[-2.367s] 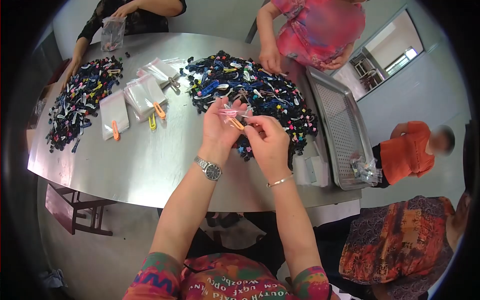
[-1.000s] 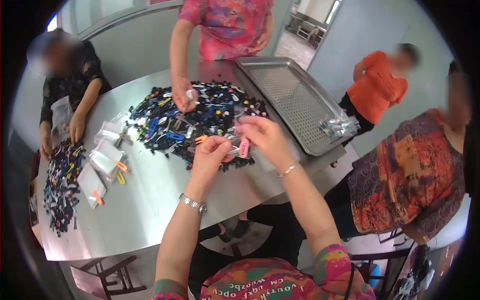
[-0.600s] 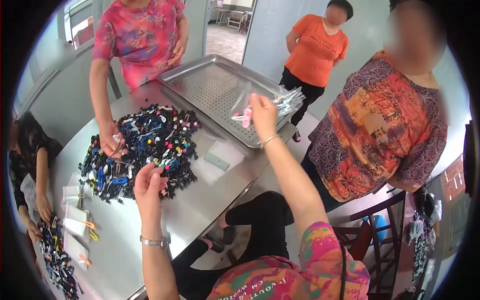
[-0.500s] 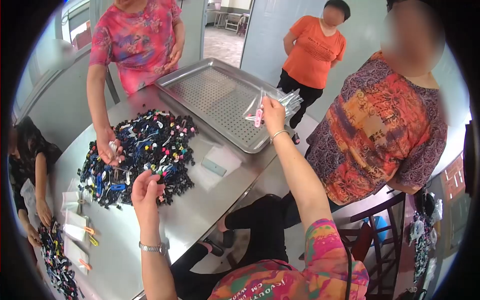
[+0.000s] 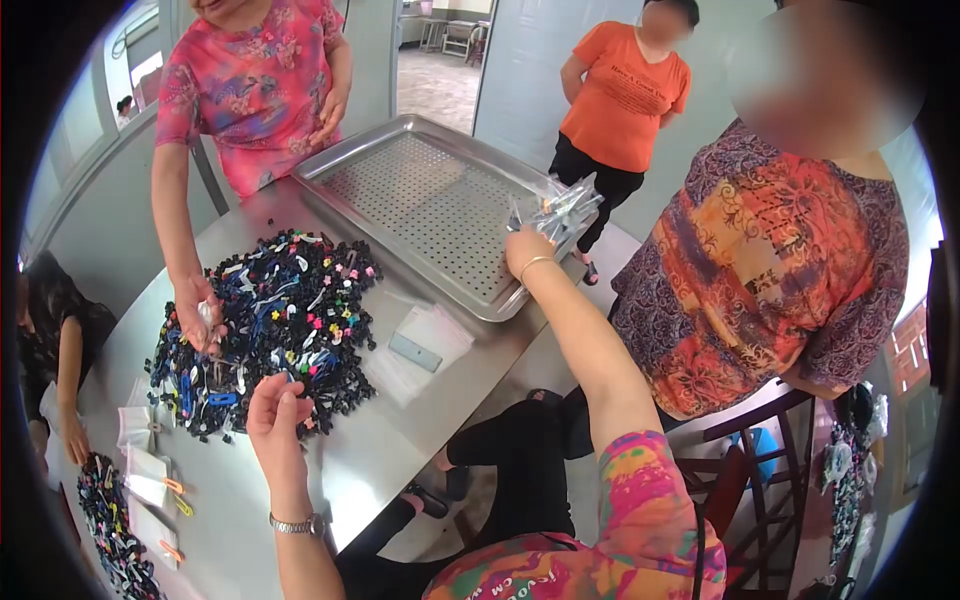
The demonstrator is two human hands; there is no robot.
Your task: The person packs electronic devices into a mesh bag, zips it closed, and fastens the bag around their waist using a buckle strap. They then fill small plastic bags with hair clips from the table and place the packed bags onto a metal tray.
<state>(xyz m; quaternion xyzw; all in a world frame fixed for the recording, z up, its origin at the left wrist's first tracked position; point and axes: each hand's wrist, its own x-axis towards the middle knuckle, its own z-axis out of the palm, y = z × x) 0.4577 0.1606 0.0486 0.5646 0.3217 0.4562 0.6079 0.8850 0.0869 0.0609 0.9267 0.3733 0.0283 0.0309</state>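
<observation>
My left hand [image 5: 278, 408] is closed over the near edge of a heap of small hair clips [image 5: 290, 290]. Its thumb and fingers are bent together, with small bits at the fingertips too tiny to name. My right hand [image 5: 528, 250] reaches to the near right part of a perforated metal tray [image 5: 400, 200], its fingers mostly hidden. Beside it stands a bunch of clear plastic bags [image 5: 565, 210] with small things inside. Across the heap, another person's hand [image 5: 203, 318] holds something whitish.
On the metal table [image 5: 400, 440] lie flat clear bags with a grey-green strip [image 5: 415, 352]. Small packets [image 5: 147, 478] with orange and yellow clips line the left, near a second clip heap [image 5: 115, 530]. Several people stand or sit around; a dark chair [image 5: 760, 480] is at right.
My right hand has lowered to the tray beside the bag bunch; the pink clip in its clear bag no longer shows. My left hand has shifted down and left.
</observation>
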